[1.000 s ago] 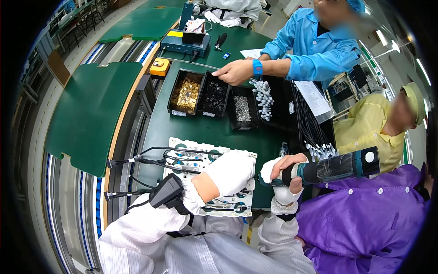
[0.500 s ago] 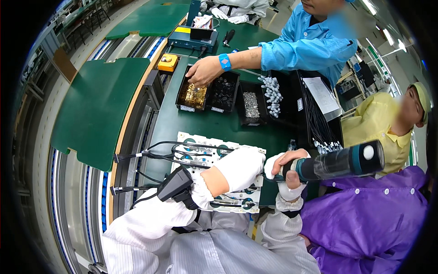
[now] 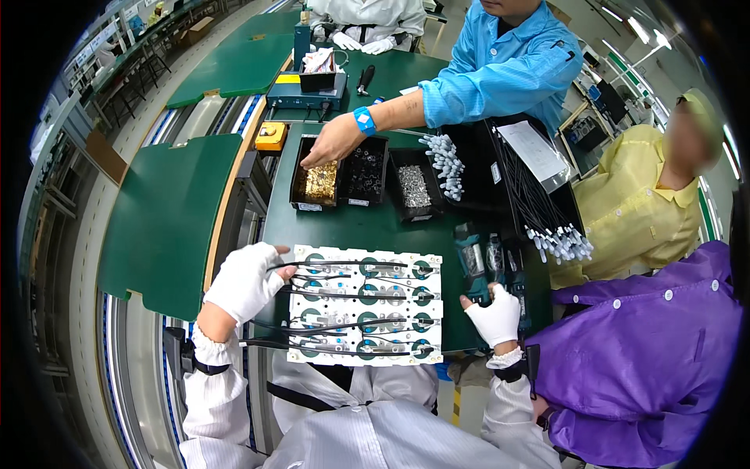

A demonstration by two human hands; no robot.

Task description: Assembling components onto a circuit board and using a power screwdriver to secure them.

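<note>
A white board fitted with round green parts and black cables lies in front of me. At its left edge, my left hand, in a white glove with bare fingertips, is closed on black cables running across the board. Beyond its right side, my gloved right hand is open, thumb and forefinger apart around the near end of a teal and black cordless screwdriver. Whether the fingertips touch it, I cannot tell. More power drivers lie just right of it.
A person in blue reaches into a black bin of brass-coloured parts. Beside it stand bins of black parts and silver parts, then grey-tipped cables. A yellow box sits at the table's left edge. A person in purple is close on my right.
My right hand has let go of the raised screwdriver, which now rests on the table. My left hand has moved from over the board to the cables at its left edge.
</note>
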